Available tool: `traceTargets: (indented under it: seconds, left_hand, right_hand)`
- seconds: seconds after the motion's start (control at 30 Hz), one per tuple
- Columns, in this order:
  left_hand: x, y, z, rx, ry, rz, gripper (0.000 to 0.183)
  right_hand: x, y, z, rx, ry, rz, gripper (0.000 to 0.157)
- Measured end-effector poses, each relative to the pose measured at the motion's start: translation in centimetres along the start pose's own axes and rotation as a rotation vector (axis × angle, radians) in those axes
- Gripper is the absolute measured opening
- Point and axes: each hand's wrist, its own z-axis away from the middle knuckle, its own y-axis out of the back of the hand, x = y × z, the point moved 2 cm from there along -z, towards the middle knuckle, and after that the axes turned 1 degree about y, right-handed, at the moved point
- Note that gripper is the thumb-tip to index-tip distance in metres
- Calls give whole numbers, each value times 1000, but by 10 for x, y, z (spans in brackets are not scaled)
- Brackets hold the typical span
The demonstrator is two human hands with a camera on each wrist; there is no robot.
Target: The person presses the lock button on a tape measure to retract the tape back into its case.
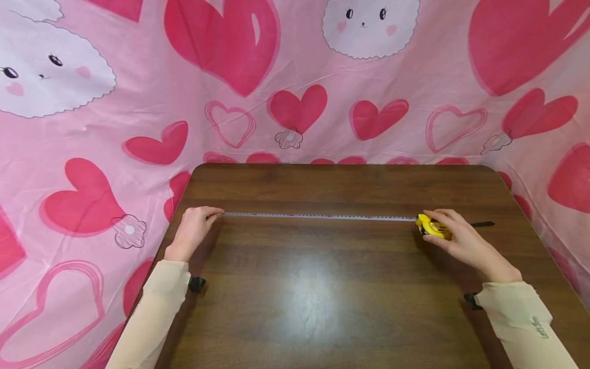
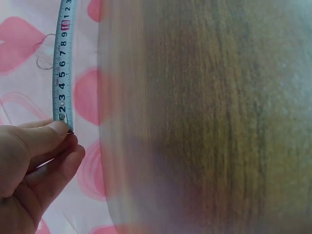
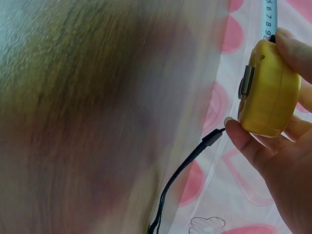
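Note:
A yellow tape measure [image 1: 433,227] is held in my right hand [image 1: 465,243], thumb and fingers round its case. Its pale blade [image 1: 318,216] runs out leftward in a straight line over the table. At the far end, my left hand [image 1: 193,230] pinches the blade's tip between thumb and fingers. In the left wrist view the numbers on the blade [image 2: 62,73] climb away from the left hand [image 2: 34,165]. The right wrist view shows the yellow case [image 3: 270,90] with a metal clip on its side and a black wrist strap [image 3: 170,178] hanging from it.
Both hands are over a brown wood-grain table [image 1: 318,287] with rounded corners. Behind it and at both sides hangs a pink cloth [image 1: 313,66] printed with hearts and white faces. Black straps [image 1: 197,284] sit at the wrists over pale sleeves.

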Motion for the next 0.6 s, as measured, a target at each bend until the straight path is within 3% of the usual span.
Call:
traceTargets:
  seconds: [0.6]
  left_hand:
    - [6,-2,0,-22,1,23,18]
  right_hand:
    - [-8,-1,-5,-28,-6,-7,61]
